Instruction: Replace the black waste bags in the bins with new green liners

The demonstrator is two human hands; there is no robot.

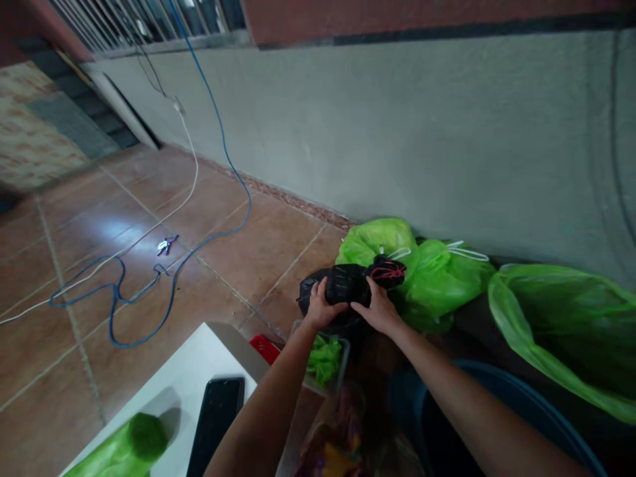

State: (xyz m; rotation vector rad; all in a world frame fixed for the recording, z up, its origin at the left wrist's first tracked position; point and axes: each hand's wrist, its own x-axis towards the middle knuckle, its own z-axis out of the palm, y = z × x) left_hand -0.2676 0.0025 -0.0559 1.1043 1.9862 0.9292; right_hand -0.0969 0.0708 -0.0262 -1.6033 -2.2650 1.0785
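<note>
A full black plastic bag (348,283), with its neck gathered and pinkish-red string at the top right, lies in front of me. My left hand (322,309) grips its near left side, and my right hand (379,310) grips its near right side. Both thumbs point inward across the front of the bag, their tips close together. Some fingertips disappear behind the black plastic. Right behind it are a tied green bag (380,235) and another tied green bag (437,281) with white drawstrings. Below my hands, a clear plastic container (342,361) holds crumpled green plastic (325,358).
To my right stand an open green bag (517,324) and a blue tub (536,397). A white table (183,371) on my left bears a phone (218,404) and a green bag roll (124,444). A blue cable (173,285) and keys (165,246) lie on the tiles.
</note>
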